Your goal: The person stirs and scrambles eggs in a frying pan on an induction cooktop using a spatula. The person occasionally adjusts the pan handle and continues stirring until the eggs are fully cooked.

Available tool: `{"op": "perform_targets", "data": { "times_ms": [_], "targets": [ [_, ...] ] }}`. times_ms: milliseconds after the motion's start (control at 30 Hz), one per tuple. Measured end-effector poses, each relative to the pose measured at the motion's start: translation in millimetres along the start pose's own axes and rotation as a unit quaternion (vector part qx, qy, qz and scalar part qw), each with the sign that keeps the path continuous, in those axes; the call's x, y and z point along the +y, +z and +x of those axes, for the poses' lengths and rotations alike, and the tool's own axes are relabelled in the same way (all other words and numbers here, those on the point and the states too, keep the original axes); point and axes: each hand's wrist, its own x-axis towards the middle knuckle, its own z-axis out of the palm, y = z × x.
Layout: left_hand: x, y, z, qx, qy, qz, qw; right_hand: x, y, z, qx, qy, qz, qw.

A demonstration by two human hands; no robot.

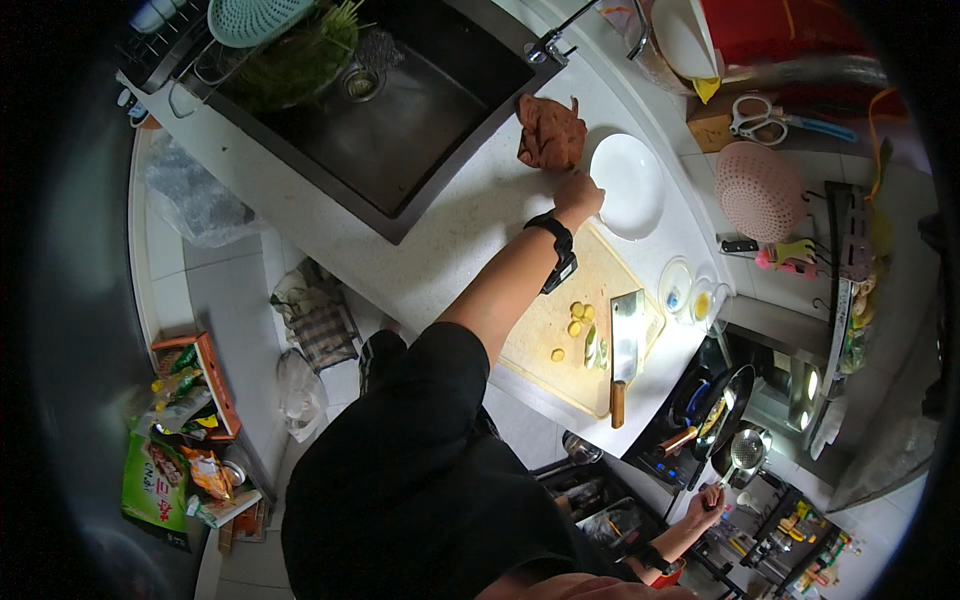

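My left hand, with a black watch on its wrist, is closed at the near rim of a white plate. Beside it lies a crumpled brown cloth. At the lower right, my right hand grips the handle of a metal skimmer, whose perforated head is by a pan at the stove. On the cutting board are round yellow slices, green-and-white pieces and a cleaver with a wooden handle. A black wok with food in it sits on the stove.
A dark sink holds leafy greens. Small glass bowls stand between board and stove. On the wall side are scissors and a pink colander. A box of packets and bags are at the left, below the counter.
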Motion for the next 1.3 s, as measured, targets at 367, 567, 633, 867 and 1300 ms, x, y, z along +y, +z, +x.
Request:
{"op": "perform_targets", "data": {
  "times_ms": [367,567,633,867,1300],
  "targets": [
    [26.6,-73.7,-27.1,-0.068,0.03,-0.295,0.953,-19.6,-28.2,-11.0,-0.069,-0.019,-0.027,0.997],
    [-25.2,-222.2,-87.1,-0.064,-0.023,-0.324,0.944,-20.9,-39.9,-0.7,-0.138,0.027,-0.01,0.99],
    [-42.2,-262.2,-95.9,0.003,-0.024,-0.239,0.971,-19.5,-43.8,2.8,-0.142,0.017,-0.015,0.99],
    [-68.9,-316.0,-97.5,0.37,0.17,0.373,0.834,-10.0,-62.1,6.7,-0.162,0.003,-0.021,0.986],
    [-97.0,-371.1,-100.9,0.384,0.179,0.347,0.837,7.0,-73.1,-27.5,-0.199,0.026,0.037,0.979]
  ]
}}
